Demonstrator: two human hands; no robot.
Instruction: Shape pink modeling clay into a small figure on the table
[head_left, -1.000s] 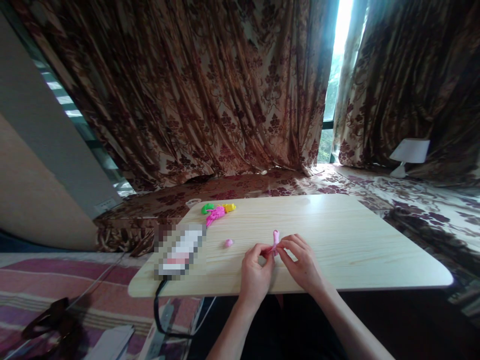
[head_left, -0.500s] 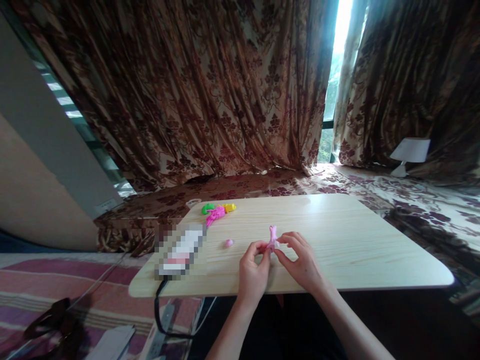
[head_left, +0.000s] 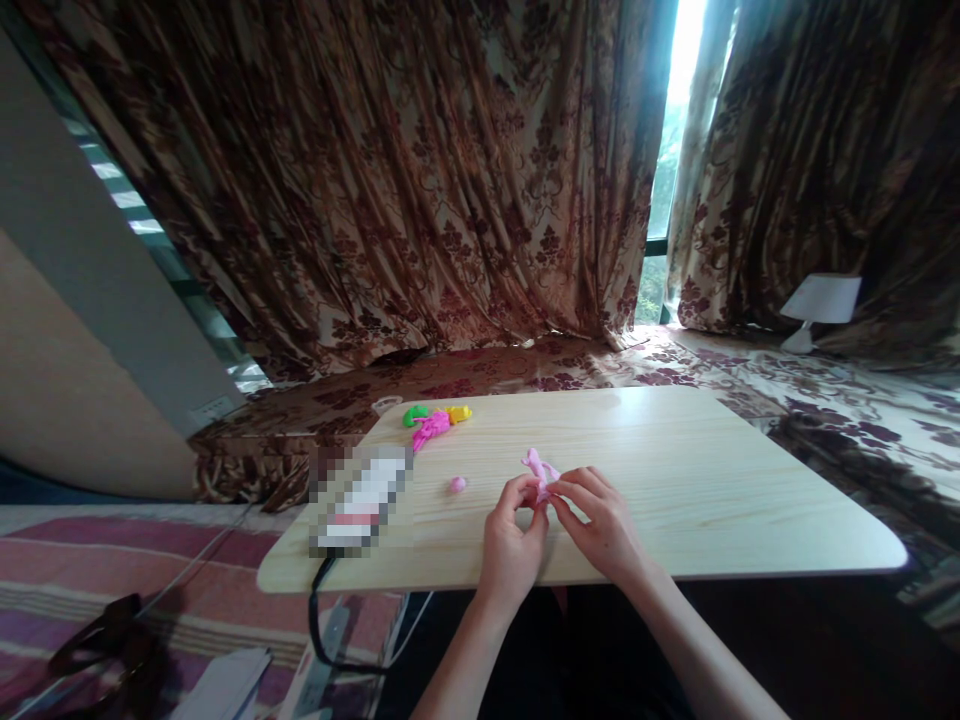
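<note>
Between my two hands is a pale pink clay-like piece (head_left: 534,464), with a thin bent upper part rising above the fingers. My left hand (head_left: 511,535) pinches its lower end between thumb and index finger. From the other side, my right hand (head_left: 606,520) grips it with thumb and fingertips, so part of the piece is hidden. A small pink ball (head_left: 458,485) lies on the table to the left of my left hand.
On the light wooden table (head_left: 735,490), green (head_left: 415,416), bright pink (head_left: 433,428) and yellow (head_left: 459,414) pieces lie at the back left. A blurred-out object (head_left: 365,503) with a black cord (head_left: 315,625) sits at the left edge. A white lamp (head_left: 817,300) stands far right.
The pink piece's upper part has tilted leftward and bent. My fingers have drawn closer together around its lower end.
</note>
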